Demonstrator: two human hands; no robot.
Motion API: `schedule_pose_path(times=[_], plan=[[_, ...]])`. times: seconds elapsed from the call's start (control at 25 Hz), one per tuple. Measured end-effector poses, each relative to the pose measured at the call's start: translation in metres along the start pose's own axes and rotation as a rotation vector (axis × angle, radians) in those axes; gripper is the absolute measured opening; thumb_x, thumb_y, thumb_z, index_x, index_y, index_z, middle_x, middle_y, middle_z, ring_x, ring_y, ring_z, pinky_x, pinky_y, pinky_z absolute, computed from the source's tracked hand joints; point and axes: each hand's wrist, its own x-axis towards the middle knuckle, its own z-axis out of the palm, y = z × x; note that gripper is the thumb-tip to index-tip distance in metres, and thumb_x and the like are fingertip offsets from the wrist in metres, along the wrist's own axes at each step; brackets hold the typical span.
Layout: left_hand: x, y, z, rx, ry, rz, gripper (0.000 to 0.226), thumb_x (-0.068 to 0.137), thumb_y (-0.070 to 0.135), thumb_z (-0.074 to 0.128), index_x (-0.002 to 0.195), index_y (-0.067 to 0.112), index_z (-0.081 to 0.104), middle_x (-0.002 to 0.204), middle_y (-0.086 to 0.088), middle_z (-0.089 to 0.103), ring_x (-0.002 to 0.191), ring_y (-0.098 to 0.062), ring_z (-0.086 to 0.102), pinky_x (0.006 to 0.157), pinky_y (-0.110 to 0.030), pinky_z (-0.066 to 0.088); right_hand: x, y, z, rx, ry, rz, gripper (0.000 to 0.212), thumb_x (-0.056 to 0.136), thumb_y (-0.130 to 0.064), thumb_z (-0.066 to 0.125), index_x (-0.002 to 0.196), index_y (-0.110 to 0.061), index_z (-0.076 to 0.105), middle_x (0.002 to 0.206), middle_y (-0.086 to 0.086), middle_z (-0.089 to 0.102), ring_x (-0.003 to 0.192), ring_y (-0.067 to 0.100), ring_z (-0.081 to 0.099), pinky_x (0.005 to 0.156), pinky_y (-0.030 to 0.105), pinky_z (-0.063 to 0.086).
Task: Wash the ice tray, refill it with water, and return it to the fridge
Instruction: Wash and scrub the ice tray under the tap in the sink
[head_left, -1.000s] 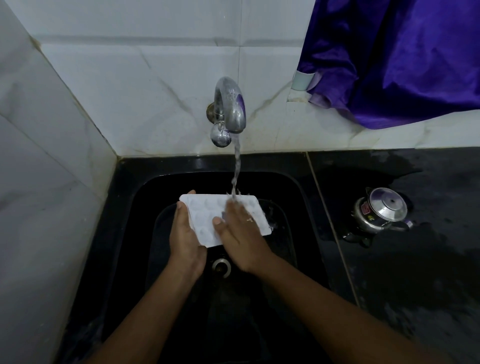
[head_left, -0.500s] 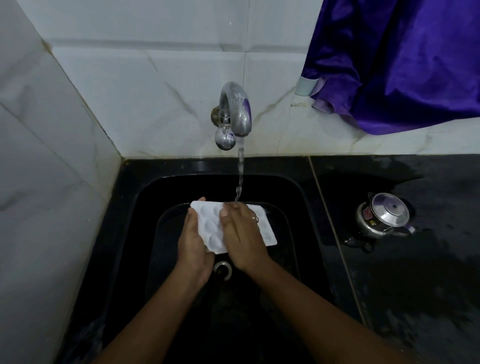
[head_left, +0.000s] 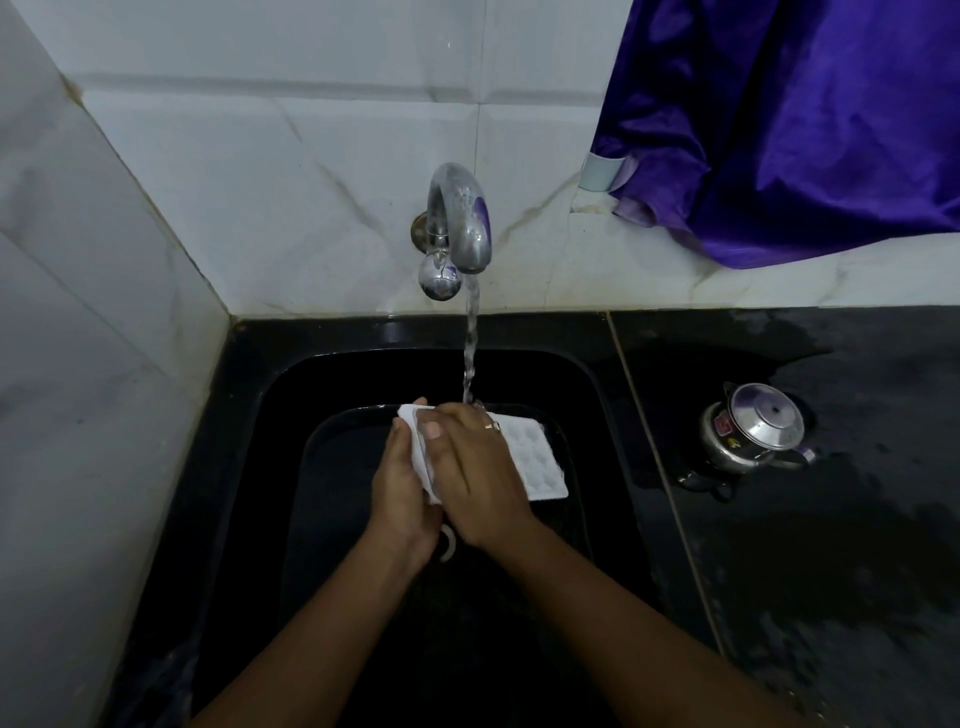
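Note:
A white ice tray (head_left: 535, 460) with rounded cells is held over the black sink (head_left: 363, 374), under the running chrome tap (head_left: 460, 223). My left hand (head_left: 402, 491) grips the tray's left edge from below. Lying flat across the tray's left half, my right hand (head_left: 475, 467) has its fingers pressed on the cells. The water stream lands by my right hand's fingers at the tray's far edge. Only the tray's right part and a left strip show.
A small steel pot with a lid (head_left: 753, 434) stands on the wet black counter (head_left: 831, 545) right of the sink. A purple cloth (head_left: 779, 119) hangs at the upper right. White marble tiles (head_left: 104, 312) close off the left and back. The drain (head_left: 447, 543) lies below my hands.
My right hand has slid left across the tray, covering more of its left cells. The tray has tilted a little, its left edge raised in my left hand.

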Motion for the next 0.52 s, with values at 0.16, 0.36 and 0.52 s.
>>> schedule_pose_path(times=[0.16, 0.36, 0.52], plan=[[0.003, -0.001, -0.002, 0.0, -0.029, 0.002, 0.057, 0.107, 0.055, 0.046, 0.139, 0.011, 0.066, 0.134, -0.018, 0.071, 0.108, -0.027, 0.075, 0.084, -0.039, 0.061, -0.009, 0.009, -0.002, -0.013, -0.075, 0.011, 0.05, 0.111, -0.043, 0.03, 0.14, -0.015, 0.059, 0.145, -0.002, 0.053, 0.136, 0.012, 0.047, 0.117, 0.034, 0.036], [0.003, 0.014, -0.009, -0.016, -0.045, 0.076, 0.045, 0.109, 0.047, 0.044, 0.104, 0.029, 0.085, 0.115, -0.01, 0.078, 0.096, -0.027, 0.077, 0.085, -0.044, 0.06, -0.008, 0.063, -0.027, -0.191, -0.107, 0.248, 0.066, 0.108, -0.052, 0.028, 0.157, -0.01, 0.042, 0.163, 0.007, 0.039, 0.151, 0.02, 0.033, 0.126, 0.03, 0.022], [-0.004, 0.018, -0.014, -0.023, -0.065, 0.081, 0.045, 0.107, 0.05, 0.041, 0.102, 0.031, 0.082, 0.106, -0.008, 0.08, 0.088, -0.024, 0.079, 0.075, -0.039, 0.064, -0.011, 0.044, -0.007, -0.109, -0.29, 0.23, 0.081, 0.104, -0.067, 0.02, 0.165, -0.015, 0.023, 0.17, -0.005, 0.02, 0.158, 0.012, 0.012, 0.127, 0.024, 0.005]])
